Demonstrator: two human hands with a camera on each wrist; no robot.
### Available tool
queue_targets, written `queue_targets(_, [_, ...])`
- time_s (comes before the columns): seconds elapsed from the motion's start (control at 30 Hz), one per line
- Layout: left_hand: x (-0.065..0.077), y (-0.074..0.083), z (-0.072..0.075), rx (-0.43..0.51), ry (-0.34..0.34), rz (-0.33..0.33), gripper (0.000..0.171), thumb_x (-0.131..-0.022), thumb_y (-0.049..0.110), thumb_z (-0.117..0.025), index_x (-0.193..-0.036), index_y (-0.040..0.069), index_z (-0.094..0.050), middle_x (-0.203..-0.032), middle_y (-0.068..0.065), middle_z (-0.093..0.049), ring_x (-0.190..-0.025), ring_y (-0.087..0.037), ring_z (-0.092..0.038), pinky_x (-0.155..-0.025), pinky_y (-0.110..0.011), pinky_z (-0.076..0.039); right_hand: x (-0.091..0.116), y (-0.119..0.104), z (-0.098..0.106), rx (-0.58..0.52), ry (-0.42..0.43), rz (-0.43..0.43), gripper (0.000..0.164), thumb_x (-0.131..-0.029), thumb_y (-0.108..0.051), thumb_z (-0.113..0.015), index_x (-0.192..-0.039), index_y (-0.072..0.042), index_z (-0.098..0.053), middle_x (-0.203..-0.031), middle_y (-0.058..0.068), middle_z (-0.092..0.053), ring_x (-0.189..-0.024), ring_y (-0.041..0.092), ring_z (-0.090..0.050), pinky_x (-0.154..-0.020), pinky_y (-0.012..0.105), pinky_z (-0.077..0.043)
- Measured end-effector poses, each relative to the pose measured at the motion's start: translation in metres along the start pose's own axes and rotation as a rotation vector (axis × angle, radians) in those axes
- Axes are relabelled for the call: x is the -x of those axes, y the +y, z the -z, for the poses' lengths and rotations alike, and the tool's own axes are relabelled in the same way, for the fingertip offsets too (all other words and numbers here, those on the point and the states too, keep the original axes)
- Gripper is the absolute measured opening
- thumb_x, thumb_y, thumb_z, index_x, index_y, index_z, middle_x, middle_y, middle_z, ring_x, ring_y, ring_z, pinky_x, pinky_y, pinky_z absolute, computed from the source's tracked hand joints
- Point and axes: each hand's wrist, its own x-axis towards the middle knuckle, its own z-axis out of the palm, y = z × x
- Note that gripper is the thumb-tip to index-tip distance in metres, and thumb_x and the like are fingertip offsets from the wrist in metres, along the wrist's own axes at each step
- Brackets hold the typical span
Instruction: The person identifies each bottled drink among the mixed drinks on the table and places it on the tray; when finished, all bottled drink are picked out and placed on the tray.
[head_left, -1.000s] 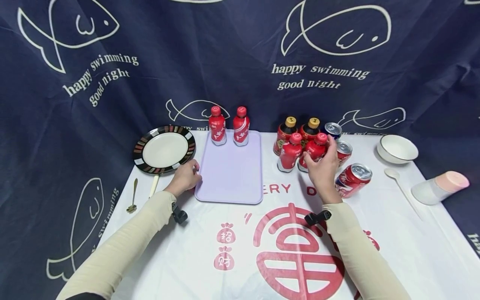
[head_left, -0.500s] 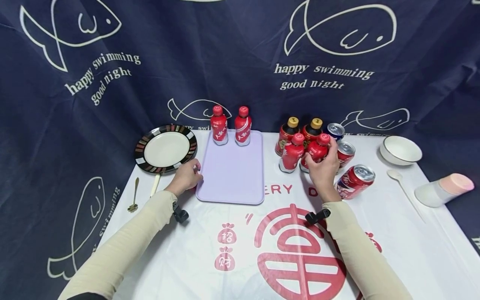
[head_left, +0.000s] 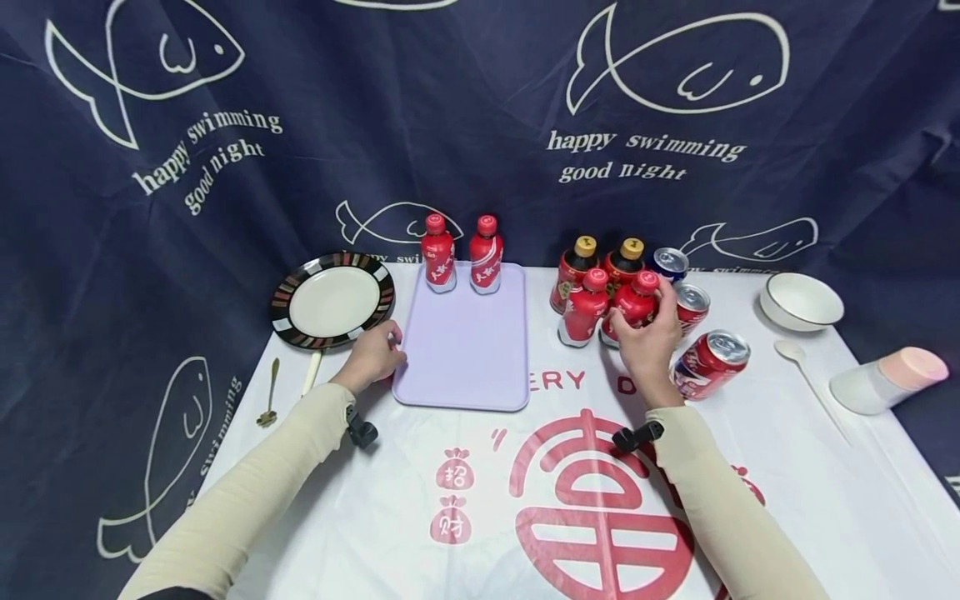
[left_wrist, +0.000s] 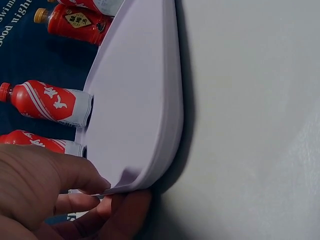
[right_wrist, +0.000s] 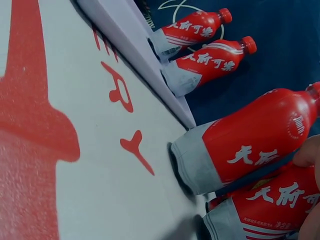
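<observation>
My left hand [head_left: 371, 357] pinches the left rim of the lilac tray [head_left: 465, 358]. In the left wrist view, the thumb lies over the tray's rim [left_wrist: 167, 120] and the fingers are beneath it. Two red-capped cola bottles, one [head_left: 438, 258] left of the other [head_left: 486, 260], stand at the tray's far end. To the right, my right hand [head_left: 651, 337] grips a red cola bottle [head_left: 632, 310], which stands upright on the table; its fingertips are partly hidden. A matching cola bottle [head_left: 581, 315] stands just left of it. The right wrist view shows the gripped bottle [right_wrist: 260, 215] low at the right.
Behind the gripped bottle are two yellow-capped bottles [head_left: 576, 268]. Beside them stand a blue can [head_left: 669, 262] and red cans, one [head_left: 708, 367] nearer. Farther right are a bowl [head_left: 801, 302], spoon [head_left: 810, 383] and white-pink cup [head_left: 885, 382]. A striped-rim plate [head_left: 285, 304] and gold spoon [head_left: 270, 392] lie left.
</observation>
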Motion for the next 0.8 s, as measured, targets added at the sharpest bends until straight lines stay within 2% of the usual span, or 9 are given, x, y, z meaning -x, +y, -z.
queue_targets(0.13, [0.001, 0.001, 0.000, 0.015, -0.002, -0.003, 0.024, -0.072, 0.007, -0.063, -0.094, 0.007, -0.051, -0.071, -0.005, -0.055, -0.058, -0.018, -0.056, -0.051, -0.026, -0.044, 0.004, -0.007, 0.008, -0.036, 0.011, 0.004, 0.071, -0.071, -0.012, -0.075, -0.131, -0.032, -0.041, -0.127, -0.002, -0.053, -0.114, 0.012, -0.051, -0.097, 0.029, -0.040])
queue_targets(0.27, [0.001, 0.001, 0.000, 0.019, -0.002, 0.001, 0.025, -0.072, 0.007, -0.063, -0.094, 0.007, -0.052, -0.072, -0.005, -0.055, -0.059, -0.018, -0.055, -0.050, -0.025, -0.044, 0.010, -0.014, 0.018, -0.019, 0.024, 0.006, 0.072, -0.070, -0.014, -0.077, -0.129, -0.036, -0.042, -0.124, -0.002, -0.056, -0.109, 0.011, -0.054, -0.093, 0.028, -0.044])
queue_targets(0.43, [0.001, 0.001, -0.001, 0.014, -0.002, -0.001, 0.024, -0.073, 0.007, -0.063, -0.094, 0.007, -0.051, -0.072, -0.005, -0.055, -0.060, -0.018, -0.055, -0.050, -0.025, -0.043, 0.017, -0.024, 0.032, 0.021, -0.022, 0.013, 0.072, -0.069, -0.017, -0.077, -0.130, -0.035, -0.042, -0.122, 0.000, -0.057, -0.109, 0.013, -0.054, -0.091, 0.031, -0.044])
queue_targets(0.67, [-0.001, 0.001, -0.001, 0.019, -0.019, 0.027, 0.024, -0.075, 0.007, -0.063, -0.095, 0.008, -0.050, -0.073, -0.007, -0.055, -0.055, -0.017, -0.057, -0.048, -0.025, -0.044, 0.025, -0.048, 0.047, 0.017, -0.071, 0.092, 0.073, -0.068, -0.017, -0.078, -0.131, -0.030, -0.043, -0.118, 0.002, -0.060, -0.100, 0.017, -0.058, -0.078, 0.010, -0.043])
queue_targets(0.8, [-0.002, 0.000, -0.001, 0.023, -0.025, 0.029, 0.024, -0.075, 0.007, -0.062, -0.096, 0.008, -0.050, -0.074, -0.007, -0.055, -0.054, -0.017, -0.057, -0.048, -0.025, -0.044, 0.031, -0.071, 0.048, -0.010, -0.126, 0.124, 0.074, -0.068, -0.018, -0.079, -0.132, -0.028, -0.042, -0.120, 0.001, -0.058, -0.100, 0.016, -0.057, -0.076, 0.008, -0.042])
